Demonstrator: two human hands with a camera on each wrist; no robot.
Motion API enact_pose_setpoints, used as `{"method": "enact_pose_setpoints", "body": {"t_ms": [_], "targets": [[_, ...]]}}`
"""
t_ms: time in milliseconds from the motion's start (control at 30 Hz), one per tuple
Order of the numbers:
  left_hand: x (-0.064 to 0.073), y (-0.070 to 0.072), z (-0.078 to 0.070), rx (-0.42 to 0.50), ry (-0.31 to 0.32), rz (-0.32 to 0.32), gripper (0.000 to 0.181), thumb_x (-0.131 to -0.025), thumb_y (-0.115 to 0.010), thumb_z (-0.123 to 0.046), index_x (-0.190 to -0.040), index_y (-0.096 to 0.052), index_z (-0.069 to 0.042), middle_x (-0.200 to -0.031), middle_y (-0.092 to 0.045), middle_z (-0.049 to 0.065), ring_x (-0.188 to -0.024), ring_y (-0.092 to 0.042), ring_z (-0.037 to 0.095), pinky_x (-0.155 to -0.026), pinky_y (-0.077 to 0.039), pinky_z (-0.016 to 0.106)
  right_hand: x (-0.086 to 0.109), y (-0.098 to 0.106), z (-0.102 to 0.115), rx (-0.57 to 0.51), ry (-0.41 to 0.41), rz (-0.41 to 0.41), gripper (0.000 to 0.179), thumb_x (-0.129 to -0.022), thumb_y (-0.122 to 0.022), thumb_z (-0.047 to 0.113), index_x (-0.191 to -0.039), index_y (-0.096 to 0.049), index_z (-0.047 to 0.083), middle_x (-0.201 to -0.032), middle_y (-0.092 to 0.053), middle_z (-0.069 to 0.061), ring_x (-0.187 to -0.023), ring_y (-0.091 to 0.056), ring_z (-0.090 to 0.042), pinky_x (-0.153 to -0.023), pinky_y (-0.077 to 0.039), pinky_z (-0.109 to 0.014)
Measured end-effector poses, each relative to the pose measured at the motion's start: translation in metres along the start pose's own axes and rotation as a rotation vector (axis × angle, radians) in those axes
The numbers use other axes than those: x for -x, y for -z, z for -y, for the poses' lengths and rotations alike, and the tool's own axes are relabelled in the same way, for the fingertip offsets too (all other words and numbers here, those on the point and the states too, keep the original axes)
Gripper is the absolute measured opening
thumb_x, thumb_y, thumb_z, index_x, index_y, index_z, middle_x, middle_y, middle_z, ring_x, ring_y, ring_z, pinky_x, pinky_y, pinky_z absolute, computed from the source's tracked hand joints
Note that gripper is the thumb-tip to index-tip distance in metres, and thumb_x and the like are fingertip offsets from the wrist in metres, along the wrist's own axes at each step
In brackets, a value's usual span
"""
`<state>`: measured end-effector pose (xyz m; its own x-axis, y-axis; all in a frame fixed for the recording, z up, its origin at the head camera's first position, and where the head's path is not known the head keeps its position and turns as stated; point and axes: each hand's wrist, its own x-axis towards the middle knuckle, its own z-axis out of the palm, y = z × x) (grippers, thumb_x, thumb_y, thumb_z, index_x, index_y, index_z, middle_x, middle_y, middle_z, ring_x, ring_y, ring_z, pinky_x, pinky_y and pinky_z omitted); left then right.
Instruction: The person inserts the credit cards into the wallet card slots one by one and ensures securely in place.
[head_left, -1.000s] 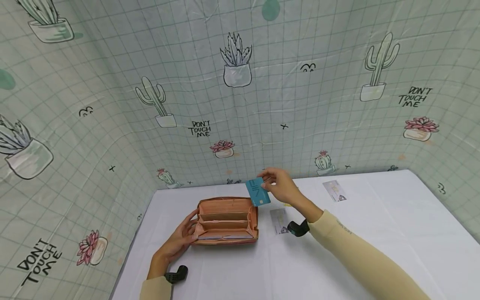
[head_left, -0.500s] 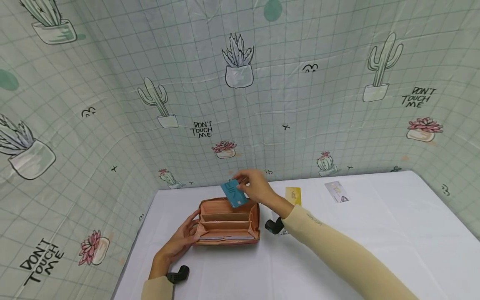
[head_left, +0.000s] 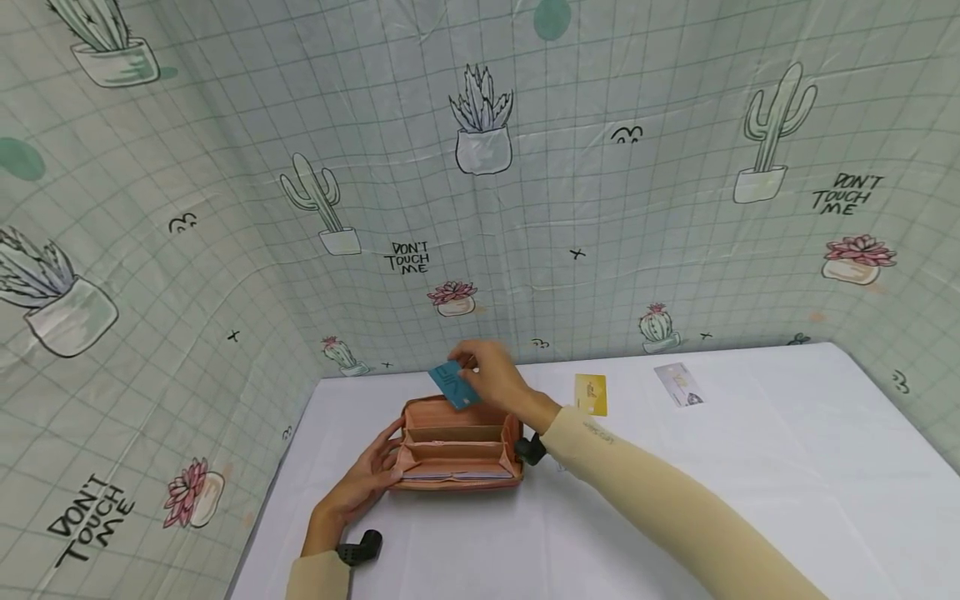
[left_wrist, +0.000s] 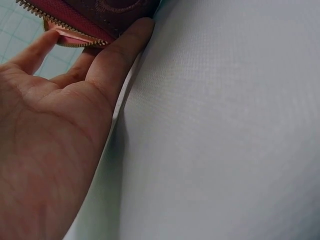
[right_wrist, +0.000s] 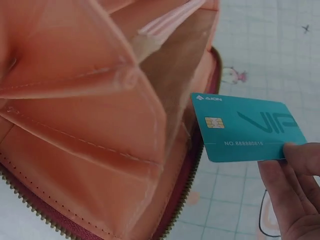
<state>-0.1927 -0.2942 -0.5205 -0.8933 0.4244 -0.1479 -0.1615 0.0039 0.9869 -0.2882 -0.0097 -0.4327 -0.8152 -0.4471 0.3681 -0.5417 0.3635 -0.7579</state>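
At the far left, the left hand is gripping the left end of the wallet, thumb at the near edge, and is apparently steadying it. The wallet is lying open on the table, its compartments facing up. Above its far wall, the blue card is slanting, chip end lowest; whether that end is touching the wallet, the views are not showing. The right hand is pinching the opposite end between thumb and fingers. Farther right, the yellow card and then the grey card are lying flat. The step in hand is seemingly positioning the blue card at the wallet; if insertion is being intended, the next move is calling for aligning its chip end with a compartment while keeping the wallet braced.
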Motion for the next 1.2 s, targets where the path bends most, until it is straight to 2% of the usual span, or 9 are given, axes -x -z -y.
{"method": "enact_pose_setpoints", "body": {"t_ms": [200,567,933,1000,1067,1167,1200], "targets": [[-0.001,0.001,0.002,-0.012,-0.013,0.005,0.099,-0.099,-0.074,-0.012,-0.171,-0.006,-0.006,-0.158,-0.029,0.023,-0.133,-0.049,0.013,-0.104,-0.048,0.028,-0.003,-0.008,0.0,0.06,0.035,-0.001,0.023,-0.096,-0.069,-0.01,-0.117,-0.074,-0.003,-0.111,-0.075,-0.016,-0.099,-0.073,-0.029,-0.087,-0.06,-0.036],[-0.002,0.002,0.004,-0.019,-0.017,0.008,0.1,-0.098,-0.074,-0.012,-0.17,-0.005,-0.005,-0.155,-0.033,0.018,-0.131,-0.05,0.013,-0.103,-0.049,0.028,-0.007,-0.014,0.003,0.118,0.042,0.022,0.022,-0.097,-0.069,-0.009,-0.116,-0.075,-0.003,-0.108,-0.074,-0.015,-0.097,-0.072,-0.027,-0.086,-0.059,-0.037],[-0.001,0.002,0.004,-0.018,-0.001,-0.007,0.1,-0.098,-0.074,-0.012,-0.171,-0.006,-0.007,-0.159,-0.028,0.024,-0.132,-0.048,0.015,-0.104,-0.048,0.028,-0.008,-0.018,0.002,0.152,0.067,0.053,0.022,-0.096,-0.069,-0.01,-0.116,-0.075,-0.003,-0.105,-0.075,-0.015,-0.098,-0.07,-0.027,-0.086,-0.059,-0.036],[-0.001,0.002,0.004,-0.017,-0.003,-0.002,0.1,-0.098,-0.074,-0.013,-0.171,-0.006,-0.008,-0.159,-0.028,0.024,-0.133,-0.048,0.015,-0.104,-0.048,0.028,-0.009,-0.019,0.001,0.155,0.072,0.066,0.023,-0.096,-0.069,-0.011,-0.116,-0.075,-0.003,-0.106,-0.076,-0.015,-0.099,-0.071,-0.028,-0.088,-0.059,-0.037],[-0.001,0.002,0.004,-0.015,-0.005,0.001,0.1,-0.098,-0.074,-0.014,-0.171,-0.006,-0.008,-0.159,-0.028,0.023,-0.133,-0.049,0.015,-0.104,-0.048,0.029,-0.011,-0.02,0.001,0.161,0.08,0.084,0.023,-0.096,-0.068,-0.011,-0.117,-0.075,-0.003,-0.107,-0.076,-0.015,-0.1,-0.072,-0.028,-0.096,-0.057,-0.042],[-0.001,0.002,0.004,-0.014,-0.008,0.007,0.1,-0.099,-0.074,-0.016,-0.171,-0.005,-0.008,-0.159,-0.028,0.022,-0.133,-0.049,0.015,-0.104,-0.048,0.029,-0.015,-0.021,0.002,0.188,0.099,0.125,0.024,-0.096,-0.068,-0.012,-0.117,-0.076,-0.003,-0.107,-0.076,-0.017,-0.102,-0.073,-0.03,-0.111,-0.048,-0.051],[-0.001,0.003,0.004,-0.014,-0.009,0.008,0.1,-0.099,-0.073,-0.015,-0.171,-0.005,-0.007,-0.159,-0.029,0.022,-0.133,-0.049,0.014,-0.104,-0.048,0.029,-0.017,-0.022,0.003,0.198,0.107,0.147,0.024,-0.096,-0.068,-0.012,-0.117,-0.076,-0.003,-0.108,-0.076,-0.017,-0.103,-0.073,-0.03,-0.112,-0.047,-0.052]]}}
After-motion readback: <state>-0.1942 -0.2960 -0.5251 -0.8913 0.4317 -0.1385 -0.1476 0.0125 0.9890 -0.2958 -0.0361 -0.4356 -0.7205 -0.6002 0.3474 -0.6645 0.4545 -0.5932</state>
